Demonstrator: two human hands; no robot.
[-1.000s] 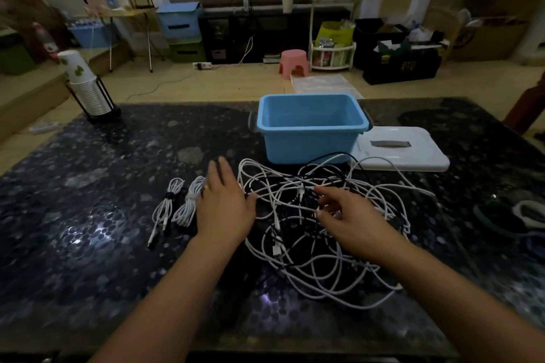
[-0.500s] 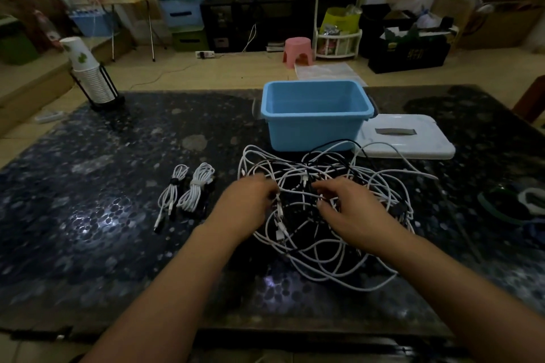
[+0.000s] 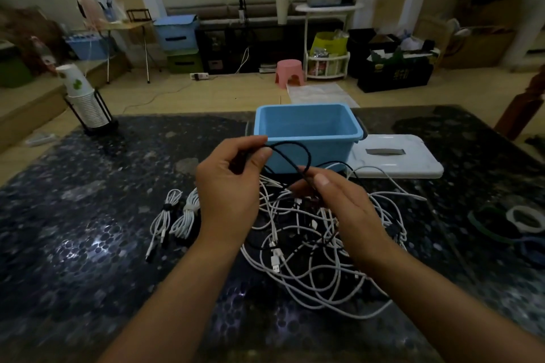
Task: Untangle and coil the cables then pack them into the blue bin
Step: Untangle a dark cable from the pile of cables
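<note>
Dim indoor light; glare patches on glossy table [image 3: 97,242]; wide-angle bowing at edges; corners darkened, background soft

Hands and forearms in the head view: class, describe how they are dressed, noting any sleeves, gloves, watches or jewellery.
Both forearms are bare as far as the frame shows; no sleeves are visible. The left hand and the right hand wear no gloves. No watch, bracelet or ring can be seen on either.

I raised my left hand [image 3: 228,183] and right hand [image 3: 343,203] off the tangled pile, lifting a thin black cable [image 3: 290,156] between them.
</note>
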